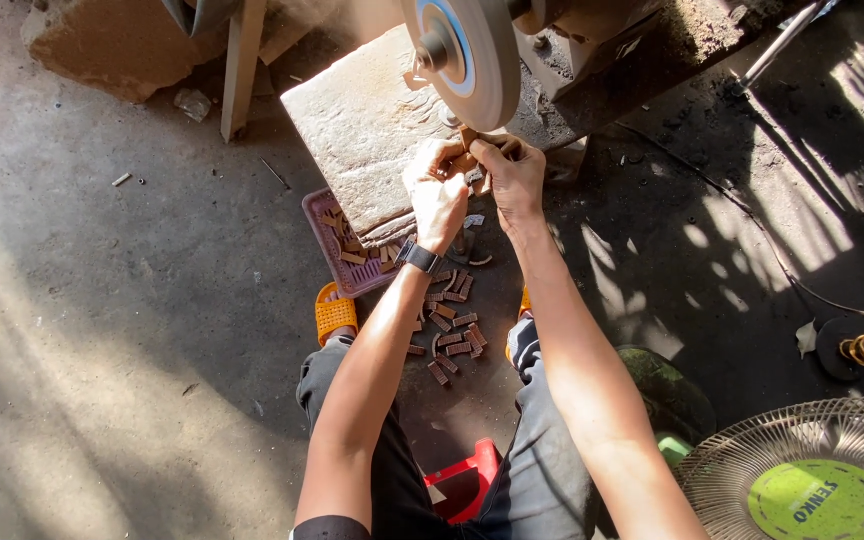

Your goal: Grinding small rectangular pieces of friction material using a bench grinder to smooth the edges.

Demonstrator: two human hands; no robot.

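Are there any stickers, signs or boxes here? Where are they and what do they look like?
Round green label: at the middle of the fan grille, bottom right; bright green disc with dark lettering.
Pink basket: on the floor left of the hands, holding small brown pieces; no label.
No signs or screens.

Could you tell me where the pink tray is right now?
The pink tray lies on the floor, left of the left hand, partly under the stone slab, above the orange sandal.

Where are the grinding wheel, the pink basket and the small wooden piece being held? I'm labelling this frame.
grinding wheel point(472, 55): head view, on its flat side face.
pink basket point(324, 240): head view, on its left rim.
small wooden piece point(467, 138): head view, on the end showing above the fingers.
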